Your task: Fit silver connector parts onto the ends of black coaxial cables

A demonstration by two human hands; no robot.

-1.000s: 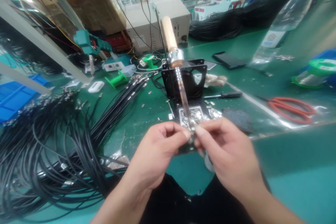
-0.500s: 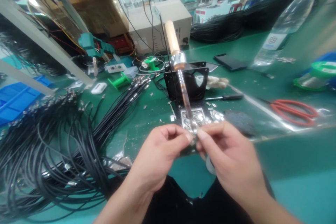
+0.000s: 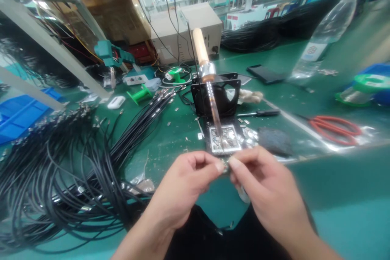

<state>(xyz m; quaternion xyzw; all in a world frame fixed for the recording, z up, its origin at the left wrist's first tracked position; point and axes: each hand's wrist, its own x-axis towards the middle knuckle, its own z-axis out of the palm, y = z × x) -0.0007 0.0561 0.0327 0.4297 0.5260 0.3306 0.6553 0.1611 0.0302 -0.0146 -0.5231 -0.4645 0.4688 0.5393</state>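
Note:
My left hand point(image 3: 190, 178) and my right hand point(image 3: 263, 185) meet at the table's front edge, each pinched, with a small metallic piece point(image 3: 225, 166) between their fingertips. Fingers and blur hide its shape. Just above it points the tip of a soldering iron point(image 3: 215, 109) with a wooden handle, which leans down from a black fan frame point(image 3: 199, 99). Behind my fingertips lies a white-rimmed tray point(image 3: 237, 149) of silvery bits.
Black cables point(image 3: 79, 178) are heaped at the left. Red-handled scissors point(image 3: 333, 130), a screwdriver point(image 3: 266, 113) and a dark pad point(image 3: 276, 141) lie at the right. A bottle point(image 3: 317, 48) stands behind; green spools and a beige box point(image 3: 185, 34) are farther back.
Both hands have dropped slightly in view, still pinched together. More of the white-rimmed tray shows, and the iron's tip sits a little above the small piece. The camera view has shifted slightly.

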